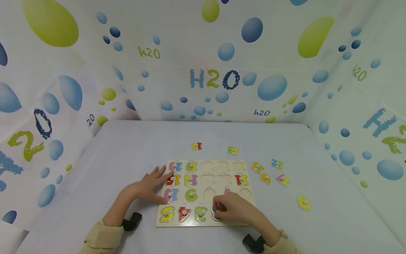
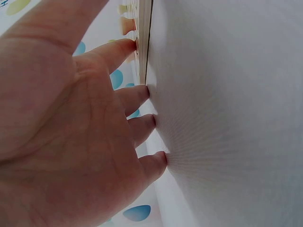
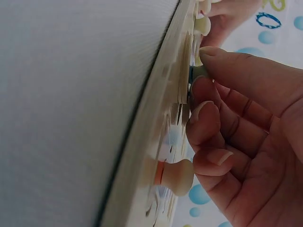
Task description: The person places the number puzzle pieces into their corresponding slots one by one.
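A wooden number puzzle board (image 1: 203, 224) lies on the table, partly filled with coloured knobbed number pieces. With thumb and index finger my right hand (image 1: 238, 210) pinches the knob (image 3: 199, 72) of a blue number piece (image 1: 217, 216) in the board's front row. That piece is mostly covered by the hand, so whether it sits fully in its recess I cannot tell. My left hand (image 1: 148, 186) rests at the board's left edge with its fingers spread. In the left wrist view, the fingertips (image 2: 150, 122) touch the white tablecloth and the board's side.
Loose number pieces lie behind and right of the board: a red-yellow 13 (image 1: 196, 146), a yellow-green 13 (image 1: 233, 151), a blue-green 12 (image 1: 277, 164), a pink-yellow 17 (image 1: 283, 180), an orange piece (image 1: 265, 178) and a yellow one (image 1: 303, 203). Patterned cloth walls (image 1: 177, 46) surround the table.
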Demonstrator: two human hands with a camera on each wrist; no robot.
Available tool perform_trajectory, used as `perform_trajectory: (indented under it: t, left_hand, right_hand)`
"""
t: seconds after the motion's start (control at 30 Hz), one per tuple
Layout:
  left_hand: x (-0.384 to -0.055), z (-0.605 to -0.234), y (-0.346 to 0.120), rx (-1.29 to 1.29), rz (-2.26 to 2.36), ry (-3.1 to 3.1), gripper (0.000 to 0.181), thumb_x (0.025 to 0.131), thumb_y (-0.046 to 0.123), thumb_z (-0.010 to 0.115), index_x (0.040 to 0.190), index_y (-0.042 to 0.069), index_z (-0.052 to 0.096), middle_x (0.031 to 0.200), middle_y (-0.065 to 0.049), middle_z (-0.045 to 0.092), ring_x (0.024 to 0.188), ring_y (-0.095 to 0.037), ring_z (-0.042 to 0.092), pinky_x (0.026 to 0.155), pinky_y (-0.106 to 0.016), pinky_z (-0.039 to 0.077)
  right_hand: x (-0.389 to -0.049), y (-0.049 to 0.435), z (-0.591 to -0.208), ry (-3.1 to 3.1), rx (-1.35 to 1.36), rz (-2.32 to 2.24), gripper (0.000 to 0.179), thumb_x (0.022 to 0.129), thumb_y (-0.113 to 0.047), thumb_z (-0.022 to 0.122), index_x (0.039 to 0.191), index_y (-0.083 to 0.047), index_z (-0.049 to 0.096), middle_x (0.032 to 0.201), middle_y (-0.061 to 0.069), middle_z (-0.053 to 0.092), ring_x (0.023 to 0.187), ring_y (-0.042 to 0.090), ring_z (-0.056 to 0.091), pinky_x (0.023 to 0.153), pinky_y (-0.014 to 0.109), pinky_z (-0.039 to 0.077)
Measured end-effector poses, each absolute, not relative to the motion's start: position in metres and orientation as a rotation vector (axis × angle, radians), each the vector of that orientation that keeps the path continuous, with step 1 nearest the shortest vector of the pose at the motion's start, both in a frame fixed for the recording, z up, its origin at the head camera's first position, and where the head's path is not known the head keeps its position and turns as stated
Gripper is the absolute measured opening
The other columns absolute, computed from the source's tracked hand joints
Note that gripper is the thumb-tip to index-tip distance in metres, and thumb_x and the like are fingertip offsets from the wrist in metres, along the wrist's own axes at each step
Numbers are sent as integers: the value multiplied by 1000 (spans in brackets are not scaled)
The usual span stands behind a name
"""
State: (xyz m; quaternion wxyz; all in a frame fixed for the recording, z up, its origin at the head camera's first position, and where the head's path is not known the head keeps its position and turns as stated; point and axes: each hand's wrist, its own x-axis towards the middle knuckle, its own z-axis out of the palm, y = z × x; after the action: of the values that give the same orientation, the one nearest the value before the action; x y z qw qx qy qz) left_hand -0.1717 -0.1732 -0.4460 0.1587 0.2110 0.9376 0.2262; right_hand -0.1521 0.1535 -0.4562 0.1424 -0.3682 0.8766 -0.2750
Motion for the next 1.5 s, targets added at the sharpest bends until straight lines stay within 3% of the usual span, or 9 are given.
perform_trajectory:
  t: [0.5, 0.7, 0.87, 1.07, 1.33, 1.5]
  left_hand:
    - [-173, -447, -173, 599, 643, 2684, 97, 72, 43, 78, 147, 7, 29, 150, -27, 10, 135, -48, 0, 101, -66, 5]
    - [-177, -446, -169, 601, 651, 2672, 97, 71, 42, 79, 146, 6, 29, 150, -28, 10, 135, -48, 0, 101, -66, 4]
    - [-176, -445, -170, 595, 653, 2677, 97, 70, 42, 79, 146, 6, 30, 150, -28, 11, 134, -49, 1, 100, -67, 5]
    - [-174, -453, -171, 596, 670, 2667, 98, 70, 44, 79, 146, 7, 30, 150, -27, 10, 134, -49, 0, 100, -67, 4]
    - [-172, -456, -170, 592, 678, 2678, 98, 70, 47, 78, 147, 9, 30, 151, -25, 10, 135, -47, 0, 101, -66, 4]
    - [-172, -449, -171, 579, 676, 2688, 99, 70, 46, 78, 147, 8, 29, 151, -25, 10, 135, -47, 0, 101, -66, 3]
  right_hand:
    - [-148, 151, -454, 2531, -1044, -779, 16, 83, -13, 71, 79, -20, 57, 60, -12, 45, 55, 2, 42, 51, 20, 37]
    - [-153, 160, -452, 2466, -996, -805, 12, 87, -19, 67, 90, -22, 57, 61, -13, 50, 55, 2, 45, 52, 20, 39]
    - [-164, 181, -443, 2325, -1026, -932, 11, 91, -20, 62, 101, -18, 57, 72, -9, 60, 59, 5, 52, 57, 22, 44]
    - [-172, 235, -439, 2514, -966, -1019, 7, 94, -15, 59, 99, -12, 60, 80, -4, 62, 70, 9, 55, 62, 26, 46]
    - [-174, 327, -429, 2906, -468, -881, 10, 91, -4, 58, 100, -4, 60, 89, 6, 62, 80, 21, 56, 65, 36, 48]
    - [-170, 372, -431, 2888, -131, -730, 15, 87, -6, 59, 101, -2, 57, 89, 10, 57, 81, 28, 54, 64, 43, 48]
